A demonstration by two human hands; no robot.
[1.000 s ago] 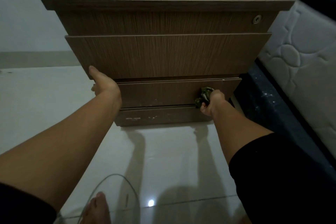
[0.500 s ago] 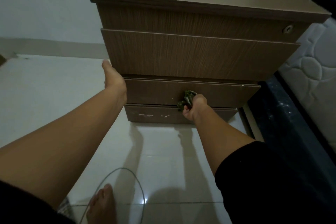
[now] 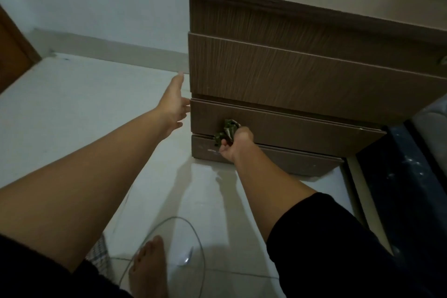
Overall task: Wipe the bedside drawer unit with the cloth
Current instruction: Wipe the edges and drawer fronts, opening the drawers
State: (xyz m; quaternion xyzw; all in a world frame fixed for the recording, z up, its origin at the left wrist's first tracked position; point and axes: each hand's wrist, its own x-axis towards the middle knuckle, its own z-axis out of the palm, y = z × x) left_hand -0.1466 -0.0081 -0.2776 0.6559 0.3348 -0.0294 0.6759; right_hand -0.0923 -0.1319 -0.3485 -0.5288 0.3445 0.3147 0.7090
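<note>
Facing the bedside drawer unit (image 3: 302, 75) on the floor, I judge it heavy and rigid. My left hand (image 3: 173, 104), fingers straight, steadies its corner. My right hand (image 3: 235, 144) grips the soft, bunched cloth (image 3: 227, 132) against the lower drawer front (image 3: 302, 128).

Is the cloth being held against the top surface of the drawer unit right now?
No, the right hand holds the cloth against a lower drawer front.
</note>
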